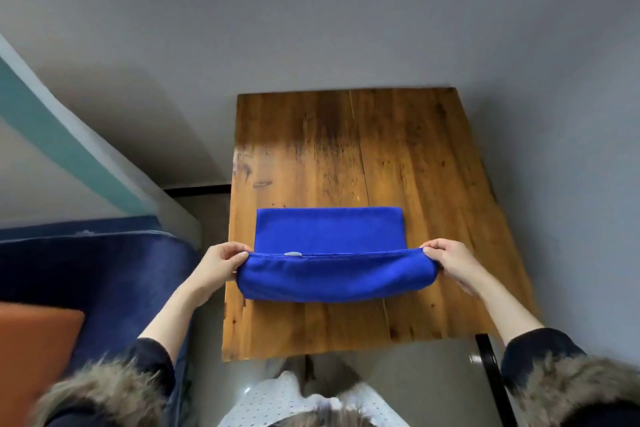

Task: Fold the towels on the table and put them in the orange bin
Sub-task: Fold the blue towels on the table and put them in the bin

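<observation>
Room: grey wall is filling the upper half of the frame, with a teal diagonal band crossing the left side.
Sofa: dark blue upholstered sofa is sitting at lower left, just beside the table's left edge.
Table: rectangular, worn brown wooden table is occupying the centre of the frame, its far half bare.
Bin: an orange flat-sided shape is showing at the lower left corner, on the sofa side; it is probably the orange bin, though only one part is in view.
Towel: bright blue rectangular cloth towel is lying on the near half of the table, its long axis running left to right across the frame. Its near part is being lifted and is bulging into a soft roll, while the far part is lying flat.
Left hand: left hand is pinching the towel's left end at the raised hem, fingers curled round the cloth.
Right hand: right hand is gripping the right end of the same hem in the same way.
Hands together: both are spread well apart, one at each short end, holding the hem taut.
Key relation: the flat part is lying straight ahead of the hands, toward the top of the frame, so the fold looks set to travel away from the person, with neither hand nearer.
Label: small pale tag is showing on the hem, left of its middle.
</observation>
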{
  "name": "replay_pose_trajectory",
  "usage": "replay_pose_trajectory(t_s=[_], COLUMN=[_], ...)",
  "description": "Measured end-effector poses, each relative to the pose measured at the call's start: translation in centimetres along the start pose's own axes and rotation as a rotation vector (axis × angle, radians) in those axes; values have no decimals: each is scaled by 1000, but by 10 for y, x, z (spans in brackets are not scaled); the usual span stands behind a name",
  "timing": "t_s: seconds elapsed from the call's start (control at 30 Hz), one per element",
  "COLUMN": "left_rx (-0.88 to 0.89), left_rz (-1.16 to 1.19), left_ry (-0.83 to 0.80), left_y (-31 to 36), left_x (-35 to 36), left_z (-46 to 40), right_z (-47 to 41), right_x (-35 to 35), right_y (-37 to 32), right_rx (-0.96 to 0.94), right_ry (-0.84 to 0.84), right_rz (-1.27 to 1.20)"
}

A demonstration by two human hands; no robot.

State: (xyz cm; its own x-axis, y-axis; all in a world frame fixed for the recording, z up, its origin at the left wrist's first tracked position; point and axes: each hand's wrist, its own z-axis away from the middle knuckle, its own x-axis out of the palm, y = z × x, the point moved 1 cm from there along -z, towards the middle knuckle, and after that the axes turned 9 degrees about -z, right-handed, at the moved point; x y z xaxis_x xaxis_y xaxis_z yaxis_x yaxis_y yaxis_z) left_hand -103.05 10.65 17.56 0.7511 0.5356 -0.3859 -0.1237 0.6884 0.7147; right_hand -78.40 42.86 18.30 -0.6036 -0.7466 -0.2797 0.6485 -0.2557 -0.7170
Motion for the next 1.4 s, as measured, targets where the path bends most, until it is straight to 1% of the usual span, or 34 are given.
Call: replay_pose_trajectory(t_s=[0.1,0.27,0.43,0.7,0.87,1.0,1.07,1.1,1.17,1.2,1.23,1.27,1.3,1.37,1.4], left_rx=[-11,12,38,9,-2,-8,-4,5,35,78,147,235,332,494,533], left_rz=[1,6,-2,-23,-39,-116,-253,-334,-469,-539,-613,-674,-723,-851,-921], left_ry=[28,155,238,243,241,256,320,377,504,566,614,635,623,517,457], left_y=[-5,6,17,7,3,-4,-10,-12,-12,-10,-8,-5,-3,-1,-1], left_x=[4,7,4,10,13,18,22,24,29,33,40,50,63,97,114], left_z=[-2,-27,-65,-111,-131,-149,-155,-156,-151,-147,-141,-133,-127,-117,-114], right_z=[-7,-38,-75,-118,-136,-152,-159,-160,-155,-148,-140,-130,-120,-104,-99], right_x=[3,13,19,30,33,39,44,47,52,57,64,74,87,119,135], right_y=[3,-6,-20,-15,-6,2,5,5,4,2,0,-1,1,13,21], right_rx=[-5,-56,-100,-109,-125,-119,-121,-135,-233,-332,-459,-587,-699,-841,-882], right_ry=[33,140,157,163,200,197,226,272,412,473,500,479,413,222,150], right_rz=[4,-31,-39,9,41,60,119,170,294,356,420,491,567,725,798])
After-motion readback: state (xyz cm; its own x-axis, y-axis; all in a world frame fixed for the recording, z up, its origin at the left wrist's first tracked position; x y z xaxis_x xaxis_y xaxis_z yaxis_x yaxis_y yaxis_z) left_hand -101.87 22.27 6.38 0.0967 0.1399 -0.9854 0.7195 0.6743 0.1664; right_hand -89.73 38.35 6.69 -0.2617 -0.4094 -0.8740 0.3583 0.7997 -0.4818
